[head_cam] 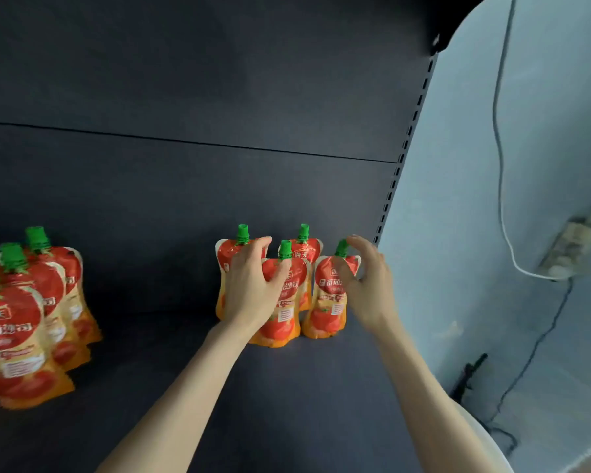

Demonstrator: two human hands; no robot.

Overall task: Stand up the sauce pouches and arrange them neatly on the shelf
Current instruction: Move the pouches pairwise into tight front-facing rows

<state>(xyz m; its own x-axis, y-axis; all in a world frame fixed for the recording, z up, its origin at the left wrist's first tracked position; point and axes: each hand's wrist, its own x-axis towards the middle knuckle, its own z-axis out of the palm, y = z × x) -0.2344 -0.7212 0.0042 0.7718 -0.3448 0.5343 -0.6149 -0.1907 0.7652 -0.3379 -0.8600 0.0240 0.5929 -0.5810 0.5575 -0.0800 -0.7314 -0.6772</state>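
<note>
Several red-and-orange sauce pouches with green caps stand upright on the dark shelf [171,377]. One group stands at the right. My left hand [249,285] wraps around the front middle pouch [280,319], covering part of the back left pouch [226,257]. My right hand [369,281] grips the upper right side of the front right pouch [328,302], fingers curled near its cap. Another pouch [304,247] stands behind these. A second group of pouches [24,322] stands at the far left, cut off by the frame edge.
The dark back panel [185,97] rises behind the shelf. A slotted upright [406,148] marks the shelf's right end. Beyond it is a pale wall [492,199] with hanging cables [502,172]. Bare shelf lies between the two pouch groups.
</note>
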